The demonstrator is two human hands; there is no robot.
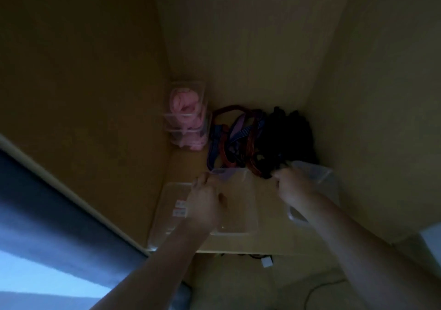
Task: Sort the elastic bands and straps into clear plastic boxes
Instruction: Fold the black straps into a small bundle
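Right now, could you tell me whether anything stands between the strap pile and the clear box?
Nothing visible does. The strap pile lies directly behind the clear box, at whose rim the right hand grips black straps. The stacked pink-filled boxes stand off to the left.

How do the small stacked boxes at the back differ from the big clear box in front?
The small stacked boxes hold pink bands and sit in the back left corner; the big box looks empty and sits nearer the front. The small ones are stacked, the big one stands alone. Both are clear plastic.
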